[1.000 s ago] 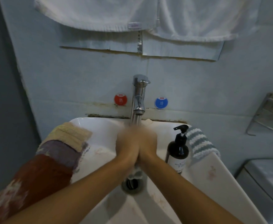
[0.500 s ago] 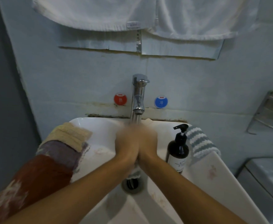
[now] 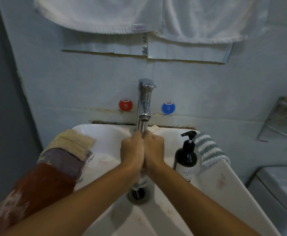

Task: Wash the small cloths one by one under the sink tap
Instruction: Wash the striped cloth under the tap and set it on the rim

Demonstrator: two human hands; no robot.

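Cloth (image 3: 140,182) vertical, tail toward drain, squeezed between left hand (image 3: 132,151) and right hand (image 3: 154,150).

Bathroom, sink (image 3: 105,133), tap (image 3: 144,97), hanging towels (image 3: 105,12)

Cloths (image 3: 61,160), bottle (image 3: 185,159) on sink (image 3: 105,133)

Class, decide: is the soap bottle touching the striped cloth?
Cannot tell. In the head view the soap bottle overlaps the striped cloth, hiding any gap.
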